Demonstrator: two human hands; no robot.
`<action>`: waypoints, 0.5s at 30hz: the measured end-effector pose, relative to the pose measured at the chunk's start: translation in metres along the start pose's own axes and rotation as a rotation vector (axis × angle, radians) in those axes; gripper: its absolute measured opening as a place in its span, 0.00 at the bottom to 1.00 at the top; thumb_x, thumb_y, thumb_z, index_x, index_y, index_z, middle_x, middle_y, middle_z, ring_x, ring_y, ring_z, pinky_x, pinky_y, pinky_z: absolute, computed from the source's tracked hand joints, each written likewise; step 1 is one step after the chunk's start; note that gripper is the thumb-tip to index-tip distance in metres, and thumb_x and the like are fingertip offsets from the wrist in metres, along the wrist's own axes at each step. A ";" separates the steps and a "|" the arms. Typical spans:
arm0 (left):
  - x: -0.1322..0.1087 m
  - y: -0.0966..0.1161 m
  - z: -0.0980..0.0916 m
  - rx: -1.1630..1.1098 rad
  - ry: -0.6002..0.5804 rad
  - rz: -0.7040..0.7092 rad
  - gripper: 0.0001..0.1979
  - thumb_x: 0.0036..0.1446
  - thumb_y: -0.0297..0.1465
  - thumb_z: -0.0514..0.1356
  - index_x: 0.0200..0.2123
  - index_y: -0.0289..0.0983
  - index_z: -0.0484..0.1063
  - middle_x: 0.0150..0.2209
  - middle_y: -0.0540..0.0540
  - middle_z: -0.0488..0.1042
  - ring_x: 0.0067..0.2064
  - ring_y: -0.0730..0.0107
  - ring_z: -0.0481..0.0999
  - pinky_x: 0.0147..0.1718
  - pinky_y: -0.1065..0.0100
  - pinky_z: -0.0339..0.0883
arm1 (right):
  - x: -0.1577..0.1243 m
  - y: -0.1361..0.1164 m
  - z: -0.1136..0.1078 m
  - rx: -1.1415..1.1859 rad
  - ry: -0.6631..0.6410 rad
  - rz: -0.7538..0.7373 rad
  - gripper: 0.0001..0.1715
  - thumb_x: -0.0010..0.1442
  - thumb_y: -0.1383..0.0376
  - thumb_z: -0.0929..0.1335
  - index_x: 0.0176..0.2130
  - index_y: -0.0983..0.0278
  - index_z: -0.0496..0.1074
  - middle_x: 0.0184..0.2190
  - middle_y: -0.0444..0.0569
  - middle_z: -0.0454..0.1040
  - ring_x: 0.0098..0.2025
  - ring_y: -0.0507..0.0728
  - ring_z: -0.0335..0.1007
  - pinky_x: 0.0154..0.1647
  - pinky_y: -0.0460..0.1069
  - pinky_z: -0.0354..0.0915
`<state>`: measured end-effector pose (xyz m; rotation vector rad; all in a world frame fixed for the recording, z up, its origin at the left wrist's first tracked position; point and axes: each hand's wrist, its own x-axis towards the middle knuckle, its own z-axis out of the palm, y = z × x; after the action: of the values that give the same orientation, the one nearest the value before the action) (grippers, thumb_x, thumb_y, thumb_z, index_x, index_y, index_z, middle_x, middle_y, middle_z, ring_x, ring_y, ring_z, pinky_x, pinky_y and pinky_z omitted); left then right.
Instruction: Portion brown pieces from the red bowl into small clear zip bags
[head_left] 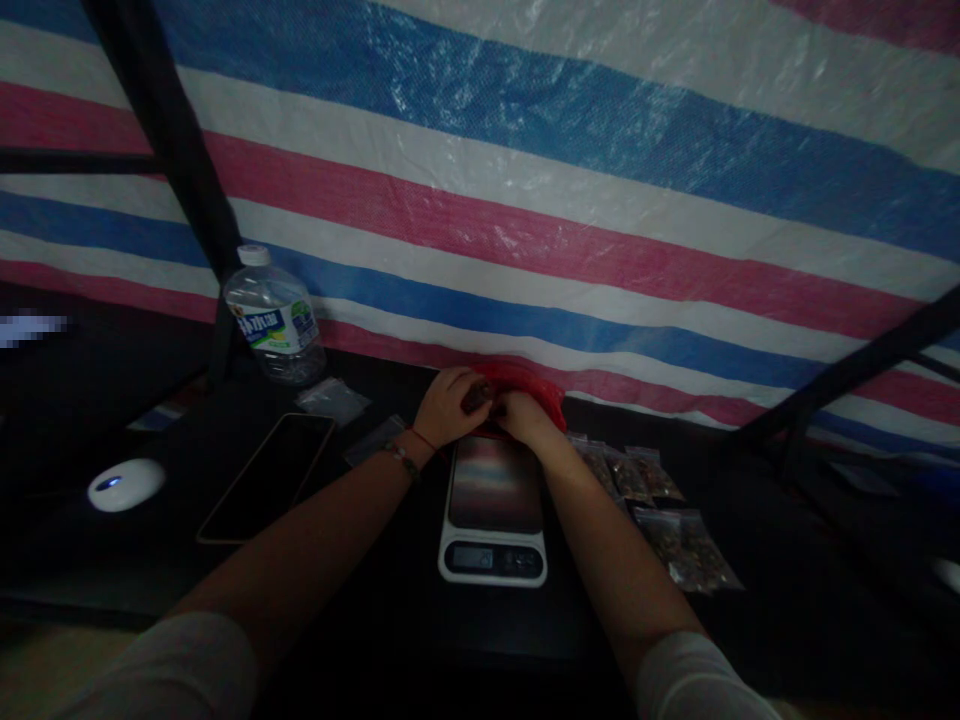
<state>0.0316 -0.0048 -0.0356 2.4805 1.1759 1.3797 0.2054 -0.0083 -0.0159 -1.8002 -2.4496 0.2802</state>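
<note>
Both my hands are together at the mouth of a red plastic bag (536,382), just beyond a kitchen scale (495,490). My left hand (448,408) is closed around a dark brown thing (476,396), perhaps a small filled bag; its kind is unclear in the dim light. My right hand (521,415) reaches in beside it with curled fingers, and what they grip is hidden. On the white scale with its shiny plate, a lit display shows what looks like 29. Small clear zip bags (694,550) with brown contents lie to the right of my right forearm.
At left are a phone (266,480), a white rounded device (126,485), flat clear bags (334,400) and a large plastic bottle (274,320). Dark frame bars (161,130) and a striped plastic sheet (525,220) stand behind the black table (390,620).
</note>
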 end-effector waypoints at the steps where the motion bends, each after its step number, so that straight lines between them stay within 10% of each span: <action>1: 0.000 0.002 0.001 -0.035 -0.043 0.033 0.18 0.53 0.35 0.60 0.46 0.36 0.70 0.46 0.41 0.73 0.51 0.59 0.70 0.54 0.59 0.62 | -0.001 0.001 -0.001 0.012 0.014 0.007 0.15 0.56 0.71 0.66 0.41 0.65 0.79 0.41 0.55 0.79 0.43 0.59 0.75 0.43 0.47 0.64; 15: -0.001 -0.004 0.012 -0.151 -0.337 -0.095 0.14 0.51 0.36 0.62 0.42 0.38 0.73 0.40 0.44 0.78 0.41 0.61 0.76 0.41 0.63 0.69 | -0.008 0.000 -0.018 0.372 0.332 -0.032 0.10 0.54 0.72 0.69 0.38 0.65 0.77 0.38 0.47 0.78 0.39 0.52 0.73 0.42 0.44 0.64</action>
<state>0.0375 0.0008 -0.0449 2.3933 1.0574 0.9399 0.2109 -0.0140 0.0022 -1.5118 -2.0382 0.3715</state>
